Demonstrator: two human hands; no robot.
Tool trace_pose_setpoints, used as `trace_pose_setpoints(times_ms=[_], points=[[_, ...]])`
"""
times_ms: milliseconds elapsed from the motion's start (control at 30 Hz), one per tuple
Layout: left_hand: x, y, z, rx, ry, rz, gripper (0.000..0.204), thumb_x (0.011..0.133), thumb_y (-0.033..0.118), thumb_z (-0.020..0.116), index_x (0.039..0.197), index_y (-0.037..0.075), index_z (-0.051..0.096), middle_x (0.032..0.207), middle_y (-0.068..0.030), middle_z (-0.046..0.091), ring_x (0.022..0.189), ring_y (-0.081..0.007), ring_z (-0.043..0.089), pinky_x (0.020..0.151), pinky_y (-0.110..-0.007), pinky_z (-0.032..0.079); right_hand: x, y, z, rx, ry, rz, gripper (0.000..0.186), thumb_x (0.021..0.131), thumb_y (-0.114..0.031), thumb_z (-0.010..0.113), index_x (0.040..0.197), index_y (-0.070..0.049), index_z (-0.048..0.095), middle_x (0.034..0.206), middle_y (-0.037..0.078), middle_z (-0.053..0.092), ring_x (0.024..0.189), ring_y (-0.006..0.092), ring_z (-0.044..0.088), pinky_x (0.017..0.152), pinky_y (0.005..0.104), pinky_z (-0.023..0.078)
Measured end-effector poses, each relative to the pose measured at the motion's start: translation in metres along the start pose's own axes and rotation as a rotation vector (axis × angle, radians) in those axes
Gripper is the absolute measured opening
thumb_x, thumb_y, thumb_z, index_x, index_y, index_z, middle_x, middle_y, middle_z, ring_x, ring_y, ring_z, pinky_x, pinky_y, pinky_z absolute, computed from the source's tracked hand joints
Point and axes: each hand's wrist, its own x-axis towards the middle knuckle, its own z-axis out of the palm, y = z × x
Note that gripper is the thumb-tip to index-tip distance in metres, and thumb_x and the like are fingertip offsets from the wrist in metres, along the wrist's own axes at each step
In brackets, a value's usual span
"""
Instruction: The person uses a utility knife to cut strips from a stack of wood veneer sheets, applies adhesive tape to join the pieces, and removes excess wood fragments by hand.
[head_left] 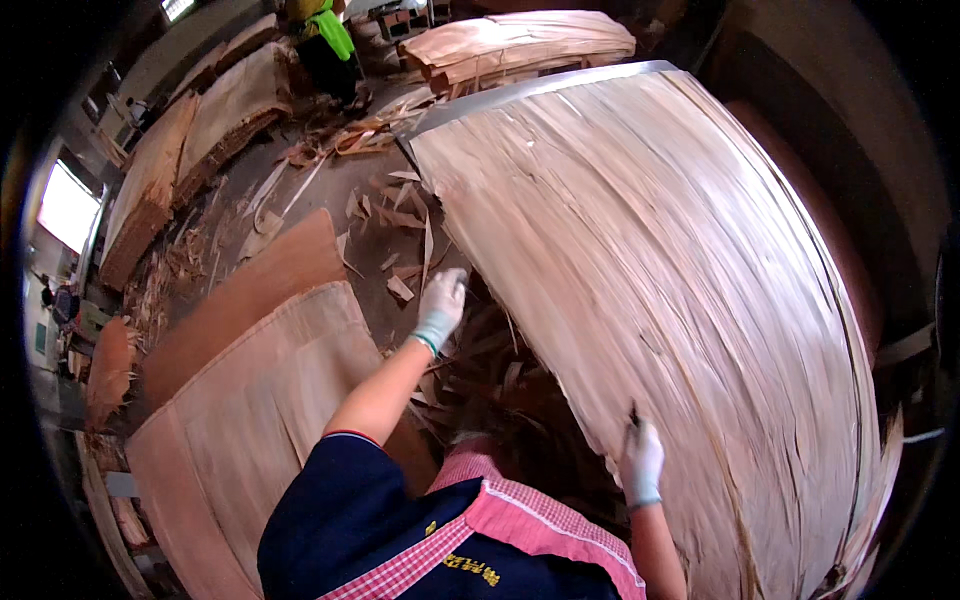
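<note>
Over veneer (620,230), the right hand (643,464) holds an indistinct dark object (633,414).

Broad pinkish-tan wood veneer sheet (640,250): rippled, grainy, faintly glossy. Flat grey strip (545,92): smooth, looks metal. Lower pale-brown wood veneer sheets (260,390): smoother, matt. White green-cuffed gloves (642,462), pink checked apron (540,520): matt cloth. Thin brown wood scraps (400,287): rough.

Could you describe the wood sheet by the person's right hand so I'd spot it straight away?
Start from the person's pink apron and look right. The white-gloved right hand is at the left edge of a broad wood sheet that fills most of that side. Unlike the wood pile at the person's left, it is streaked with long ripples and has a grey strip along its far end.
</note>
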Motion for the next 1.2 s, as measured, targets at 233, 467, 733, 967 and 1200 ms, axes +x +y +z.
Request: trace_pose_setpoints(times_ms=[233, 467, 733, 967, 1200], points=[[0.197, -0.109, -0.053, 0.143, 0.062, 0.151, 0.025, 0.089, 0.011, 0.056, 0.112, 0.003, 0.06, 0.108, -0.0202, 0.061, 0.1, -0.0382, 0.058, 0.089, -0.044, 0.047, 0.213, -0.206, 0.175, -0.268, -0.343, -0.207, 0.026, 0.094, -0.032, 0.05, 0.098, -0.006, 0.055, 0.08, 0.02, 0.067, 0.073, 0.0385, 0.066, 0.063, 0.0478, 0.053], [0.285, -0.152, -0.048, 0.165, -0.298, 0.1, 0.036, 0.084, 0.018, 0.068, 0.114, 0.003, 0.055, 0.115, -0.028, 0.054, 0.107, -0.0441, 0.053, 0.091, -0.045, 0.045, 0.308, -0.308, 0.298, -0.268, -0.361, -0.237, 0.025, 0.093, -0.027, 0.049, 0.095, -0.003, 0.053, 0.08, 0.022, 0.067, 0.073, 0.0413, 0.065, 0.065, 0.0507, 0.051], [0.302, -0.143, -0.038, 0.145, -0.424, 0.047, 0.043, 0.08, 0.016, 0.073, 0.116, 0.002, 0.055, 0.116, -0.0262, 0.054, 0.109, -0.0421, 0.053, 0.093, -0.043, 0.044, 0.321, -0.319, 0.311, -0.363, -0.433, -0.132, 0.018, 0.087, -0.013, 0.05, 0.101, -0.003, 0.055, 0.088, 0.021, 0.069, 0.082, 0.0372, 0.068, 0.07, 0.0462, 0.054], [0.293, -0.142, -0.052, 0.35, -0.353, 0.09, 0.027, 0.077, 0.012, 0.073, 0.101, 0.003, 0.062, 0.104, -0.0214, 0.059, 0.096, -0.035, 0.059, 0.086, -0.041, 0.049, 0.218, -0.237, 0.234, -0.402, -0.525, -0.012, 0.016, 0.088, -0.015, 0.05, 0.098, -0.004, 0.055, 0.085, 0.02, 0.068, 0.079, 0.0363, 0.068, 0.067, 0.0465, 0.054], [0.139, -0.004, 0.011, 0.533, -0.602, 0.78, 0.051, 0.079, 0.022, 0.07, 0.125, 0.008, 0.051, 0.137, -0.0126, 0.048, 0.129, -0.0261, 0.045, 0.11, -0.039, 0.033, 0.207, -0.21, 0.217, -0.358, -0.381, 0.082, 0.013, 0.088, -0.015, 0.05, 0.095, -0.007, 0.057, 0.082, 0.015, 0.069, 0.076, 0.0337, 0.069, 0.063, 0.0449, 0.055]])
